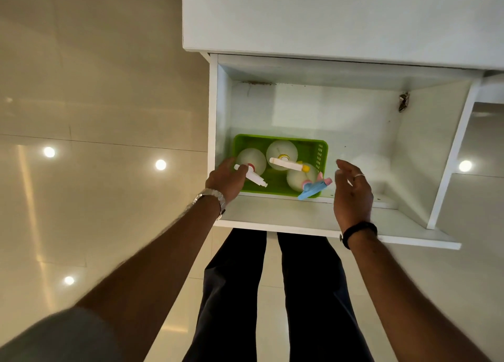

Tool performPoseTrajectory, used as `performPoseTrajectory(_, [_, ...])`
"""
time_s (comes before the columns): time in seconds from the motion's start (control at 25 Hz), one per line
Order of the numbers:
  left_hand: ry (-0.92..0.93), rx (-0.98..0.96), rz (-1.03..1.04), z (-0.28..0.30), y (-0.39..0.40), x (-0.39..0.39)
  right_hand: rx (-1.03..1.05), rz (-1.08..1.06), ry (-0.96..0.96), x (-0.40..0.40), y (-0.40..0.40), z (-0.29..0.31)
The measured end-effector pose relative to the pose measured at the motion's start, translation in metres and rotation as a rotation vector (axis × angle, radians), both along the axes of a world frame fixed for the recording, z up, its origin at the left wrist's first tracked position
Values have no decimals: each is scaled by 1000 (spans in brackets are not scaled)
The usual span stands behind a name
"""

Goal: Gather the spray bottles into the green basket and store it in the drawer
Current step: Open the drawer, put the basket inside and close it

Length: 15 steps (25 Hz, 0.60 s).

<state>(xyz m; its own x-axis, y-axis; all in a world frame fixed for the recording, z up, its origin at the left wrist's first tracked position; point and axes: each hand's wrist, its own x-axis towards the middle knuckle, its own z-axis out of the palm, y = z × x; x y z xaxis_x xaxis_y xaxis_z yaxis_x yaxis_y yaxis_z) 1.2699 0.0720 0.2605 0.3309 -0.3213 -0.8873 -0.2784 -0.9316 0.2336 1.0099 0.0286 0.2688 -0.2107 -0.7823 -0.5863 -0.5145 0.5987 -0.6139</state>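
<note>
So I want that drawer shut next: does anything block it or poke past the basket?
Nothing visible blocks it. The green basket sits inside the drawer; only the blue trigger overhangs the basket's front rim.

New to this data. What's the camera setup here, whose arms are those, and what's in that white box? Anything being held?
There is no robot here. One wide-angle camera is worn on a person's head and looks down, so the two arms coming in from the bottom are the wearer's own, with their legs and the glossy floor below.

The white box is an open drawer pulled out of a white cabinet. Inside, at its left, sits the green basket with three spray bottles: one with a white trigger and red collar, one with a white trigger and yellow nozzle, and one with a blue trigger.

The left hand, a watch at the wrist, is at the basket's left edge, fingers partly hidden. The right hand hangs open beside the basket, holding nothing.
</note>
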Motion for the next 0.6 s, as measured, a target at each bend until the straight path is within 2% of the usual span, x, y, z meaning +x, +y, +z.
performPoseTrajectory(0.08, [-69, -108, 55, 20, 24, -2, -22, -139, 4, -15, 15, 10])
performPoseTrajectory(0.16, [22, -237, 363, 48, 61, -15, 12, -347, -36, -32, 39, 25])
performPoseTrajectory(0.2, [53, -239, 513, 62, 82, -27, 40, -468, -41, -39, 53, 33])
performPoseTrajectory(0.32, [135, 22, 852, 88, 138, -65, 298, -826, -32, -54, 89, 48])
performPoseTrajectory(0.4, [290, 184, 1152, 91, 140, -79, 607, -1019, -158, -61, 97, 52])
performPoseTrajectory(0.44, [366, 184, 1337, 86, 132, -79, 691, -1113, -269, -64, 93, 51])
performPoseTrajectory(0.52, [479, 91, 1676, 75, 104, -71, 621, -1323, -480, -67, 74, 46])
performPoseTrajectory(0.6, [508, 49, 1861, 68, 75, -64, 517, -1474, -606, -62, 45, 42])
